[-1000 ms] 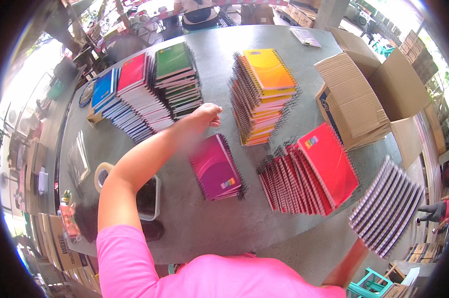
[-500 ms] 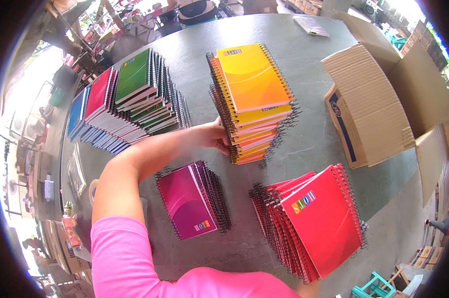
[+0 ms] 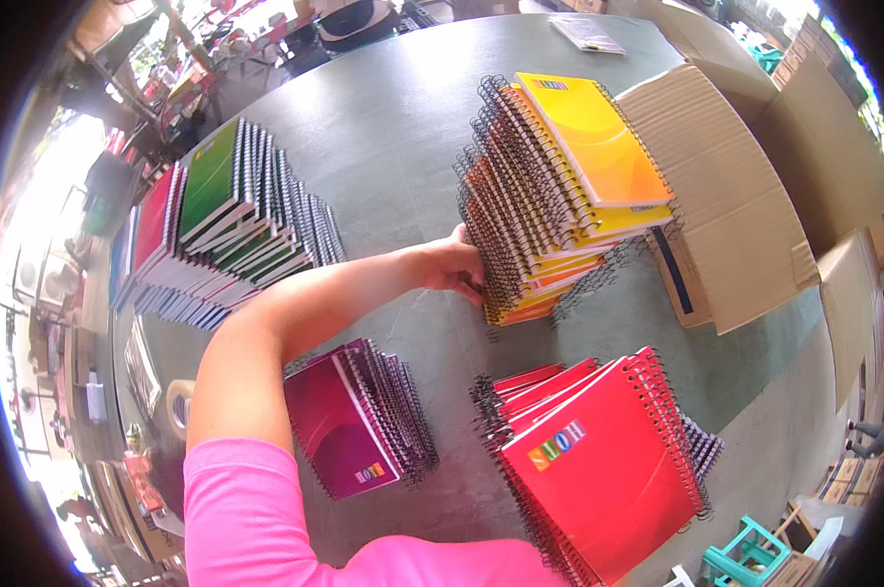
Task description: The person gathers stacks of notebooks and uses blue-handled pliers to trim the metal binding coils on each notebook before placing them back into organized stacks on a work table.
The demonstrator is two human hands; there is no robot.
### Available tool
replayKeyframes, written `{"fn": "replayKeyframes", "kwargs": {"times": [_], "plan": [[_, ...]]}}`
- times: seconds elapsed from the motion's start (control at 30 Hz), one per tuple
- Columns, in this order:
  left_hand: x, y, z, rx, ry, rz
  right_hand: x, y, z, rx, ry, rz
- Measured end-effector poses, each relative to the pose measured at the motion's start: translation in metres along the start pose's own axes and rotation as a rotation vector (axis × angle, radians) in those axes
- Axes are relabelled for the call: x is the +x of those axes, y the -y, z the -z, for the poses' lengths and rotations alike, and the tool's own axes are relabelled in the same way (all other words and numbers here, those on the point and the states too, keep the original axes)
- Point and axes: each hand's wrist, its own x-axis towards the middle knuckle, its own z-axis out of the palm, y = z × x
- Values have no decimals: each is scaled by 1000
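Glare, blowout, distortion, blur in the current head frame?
Head view: pale glare on the far part of the table; head view: left-rim background partly blown to white; head view: fisheye bends the table's edge, corners go black; head view: yellow notebooks and left hand look fairly sharp, no strong motion blur.

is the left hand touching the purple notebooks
No, the left hand is against the yellow notebook stack, well clear of the purple notebooks.

Bright daylight; left side blown out; glare on far tabletop (image 3: 393,108); fisheye edges bent, corners black.
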Motion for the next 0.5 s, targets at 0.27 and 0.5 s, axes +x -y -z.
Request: {"fn": "replayKeyframes", "kwargs": {"times": [0.27,0.5], "plan": [[30,-16,-41,87,36,-78,-6,-4,10,4,-32,-9],[49,-20,-57,147,-14,-115,-14,-2,15,12,-45,-14]]}}
